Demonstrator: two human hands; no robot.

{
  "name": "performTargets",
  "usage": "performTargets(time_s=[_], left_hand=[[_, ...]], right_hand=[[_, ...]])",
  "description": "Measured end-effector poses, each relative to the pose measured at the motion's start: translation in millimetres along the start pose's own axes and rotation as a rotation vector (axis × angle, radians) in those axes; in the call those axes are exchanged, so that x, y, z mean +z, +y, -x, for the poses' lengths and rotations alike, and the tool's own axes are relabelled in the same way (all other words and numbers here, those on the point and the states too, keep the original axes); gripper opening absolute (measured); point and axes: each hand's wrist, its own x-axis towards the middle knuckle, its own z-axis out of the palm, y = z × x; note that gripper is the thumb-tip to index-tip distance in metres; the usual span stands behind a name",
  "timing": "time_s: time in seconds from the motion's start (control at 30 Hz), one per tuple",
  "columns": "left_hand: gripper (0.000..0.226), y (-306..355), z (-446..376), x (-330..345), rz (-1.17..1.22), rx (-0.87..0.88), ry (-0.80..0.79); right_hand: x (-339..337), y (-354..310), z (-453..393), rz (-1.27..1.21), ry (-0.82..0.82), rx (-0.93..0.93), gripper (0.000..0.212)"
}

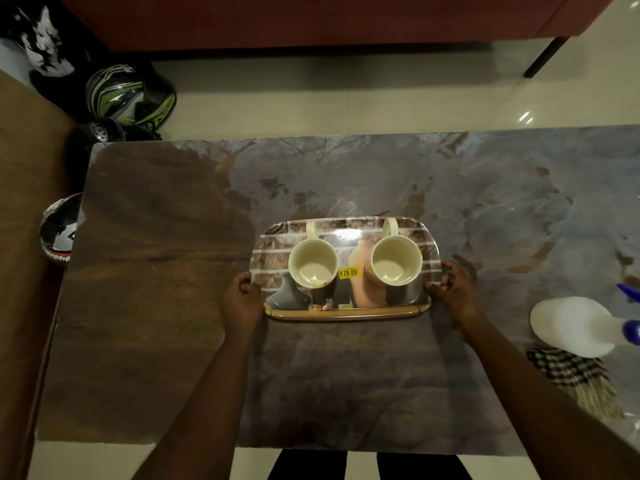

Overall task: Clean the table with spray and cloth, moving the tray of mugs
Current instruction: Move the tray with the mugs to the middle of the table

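Observation:
A glossy brick-patterned tray [273, 261] rests near the middle of the marbled table [485, 202], carrying two cream mugs, one on the left [313, 266] and one on the right [396, 259], handles pointing away from me. My left hand [242, 301] grips the tray's left edge. At the opposite edge, my right hand [452, 289] holds on. A white spray bottle [575, 325] with a blue nozzle lies on its side at the table's right edge, partly on top of a checked cloth [575, 375].
Several helmets [130, 95] sit on the floor beyond the table's far left corner, and another [59, 232] lies beside its left edge. A brown surface [24, 202] runs along the left. A reddish sofa [311, 19] stands at the back.

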Motion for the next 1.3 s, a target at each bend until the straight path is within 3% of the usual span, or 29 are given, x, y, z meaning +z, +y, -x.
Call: performTargets(time_s=[0.43,0.53,0.6,0.7,0.77,0.87,1.1,1.3], left_hand=[[0.028,2,11,-5,-0.040,0.016,0.025],[0.034,9,9,-13,-0.021,0.050,0.023],[0.036,25,10,-19,0.015,0.168,0.090],[0.038,61,29,-20,0.057,0.477,0.136],[0.052,78,50,-11,-0.038,0.649,0.046],[0.081,82,68,8,-0.324,0.723,-0.011],[0.075,66,63,24,-0.490,0.750,-0.089],[0.078,64,58,25,-0.452,0.739,-0.118]], right_hand=[[2,-1,18,0.066,-0.002,0.024,0.045],[-4,-20,26,0.325,0.140,-0.195,0.037],[-5,-42,37,0.427,0.259,-0.417,0.041],[12,-73,57,0.447,0.148,-0.631,0.050],[31,-77,68,0.598,0.010,-0.625,0.060],[51,-73,72,0.910,-0.024,-0.579,0.066],[73,-59,69,1.016,0.152,-0.587,0.054],[72,-58,62,0.926,0.132,-0.518,0.049]])
